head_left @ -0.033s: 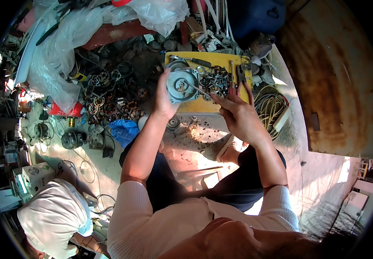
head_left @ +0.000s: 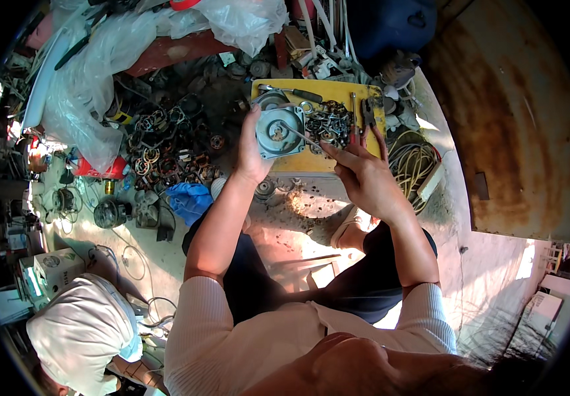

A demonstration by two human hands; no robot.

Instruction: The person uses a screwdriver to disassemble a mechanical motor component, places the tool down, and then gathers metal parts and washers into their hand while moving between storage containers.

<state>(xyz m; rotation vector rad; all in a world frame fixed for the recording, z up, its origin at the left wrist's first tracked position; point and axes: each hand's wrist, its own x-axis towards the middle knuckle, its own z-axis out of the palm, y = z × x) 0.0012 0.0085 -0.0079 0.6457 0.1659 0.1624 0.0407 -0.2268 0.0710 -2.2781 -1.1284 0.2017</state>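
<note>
Over the worktop's (head_left: 297,164) 9 o'clock side, the left hand's (head_left: 250,150) fingers grasp the metal end cover (head_left: 266,143) by its left rim; keep that rim firmly braced. The right hand's (head_left: 364,177) fingers pinch a thin metal rod (head_left: 306,138) slanting from 4 o'clock toward the central recess; light, steady pressure should suit, clear of the small metal parts (head_left: 331,122) at 3 o'clock.

Over on the left I see a pale box (head_left: 58,269) with dark print and a round mark. A white box (head_left: 539,314) on the far right has small marks. I can't read any of it.
</note>
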